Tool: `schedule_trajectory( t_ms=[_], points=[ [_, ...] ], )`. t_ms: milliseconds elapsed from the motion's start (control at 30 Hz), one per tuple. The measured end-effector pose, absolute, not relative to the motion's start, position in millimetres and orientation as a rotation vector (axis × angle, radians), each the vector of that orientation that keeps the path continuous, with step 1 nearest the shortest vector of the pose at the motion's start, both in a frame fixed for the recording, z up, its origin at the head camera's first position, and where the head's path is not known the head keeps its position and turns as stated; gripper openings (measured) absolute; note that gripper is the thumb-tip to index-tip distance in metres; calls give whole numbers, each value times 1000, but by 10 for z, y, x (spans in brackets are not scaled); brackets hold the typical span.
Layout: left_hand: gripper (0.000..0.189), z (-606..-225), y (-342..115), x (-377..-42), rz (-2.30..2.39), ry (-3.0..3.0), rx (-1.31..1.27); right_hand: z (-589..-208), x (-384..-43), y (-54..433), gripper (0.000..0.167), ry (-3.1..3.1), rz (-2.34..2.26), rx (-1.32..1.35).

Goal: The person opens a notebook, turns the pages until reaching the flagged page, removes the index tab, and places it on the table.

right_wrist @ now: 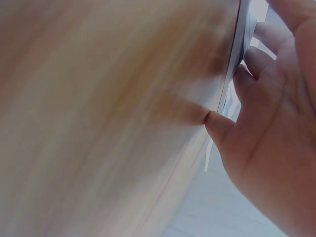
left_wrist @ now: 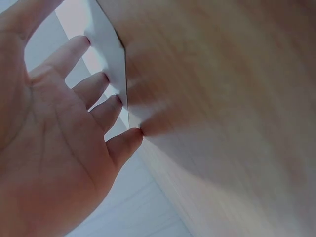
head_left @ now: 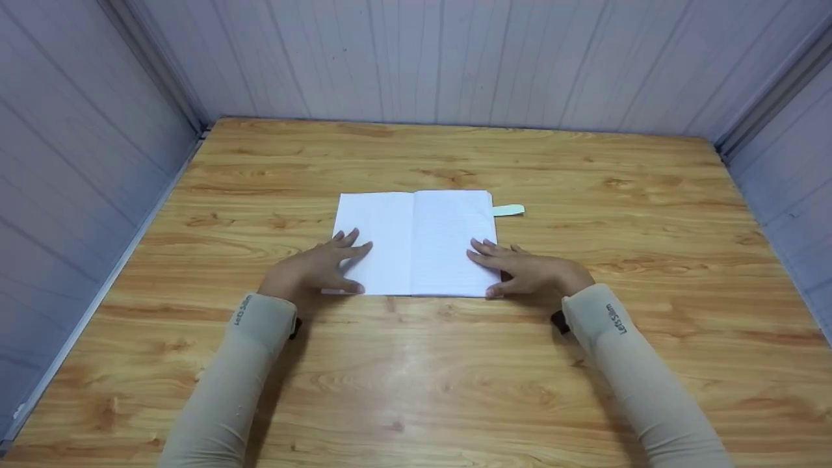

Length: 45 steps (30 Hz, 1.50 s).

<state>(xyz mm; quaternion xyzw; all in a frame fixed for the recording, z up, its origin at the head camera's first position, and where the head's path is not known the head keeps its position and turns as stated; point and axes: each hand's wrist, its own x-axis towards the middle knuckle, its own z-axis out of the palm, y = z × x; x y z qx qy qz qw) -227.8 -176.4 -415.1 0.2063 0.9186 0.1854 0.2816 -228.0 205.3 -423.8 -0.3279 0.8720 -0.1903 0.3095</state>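
Note:
An open notebook (head_left: pixel 442 221) lies flat on the wooden table, its right page faintly ruled and its left page plain white. A pale tab (head_left: pixel 509 210) sticks out past its right edge. My left hand (head_left: pixel 323 263) rests with spread fingers on the left page's outer edge; in the left wrist view its little finger touches the table beside the page. On the opposite edge, my right hand (head_left: pixel 530 268) has its fingertips and thumb on the right page. The right wrist view shows the page stack's side (right_wrist: pixel 240 42) against those fingers, the little finger down on the table.
The wooden table (head_left: pixel 403 377) extends around the notebook on all sides. Pale panelled walls (head_left: pixel 416 58) enclose it at the back, left and right. Both forearms wear light sleeves (head_left: pixel 227 383), with a dark band showing at each wrist.

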Motion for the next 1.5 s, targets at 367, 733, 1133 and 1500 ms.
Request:
schedule_trajectory(
  t_ms=[367,733,1133,1500],
  points=[
    [86,-4139,-1777,-2305,519,2460,517,-4195,-2295,2054,77,2299,-511,-863],
    [88,-4148,-1763,-2300,490,2458,559,-4212,-2293,2092,76,2268,-545,-895],
    [88,-4188,-1776,-2316,494,2456,534,-4218,-2280,2068,72,2283,-549,-871],
    [87,-4201,-1774,-2301,492,2460,506,-4219,-2267,2046,69,2282,-583,-861]
  ],
)
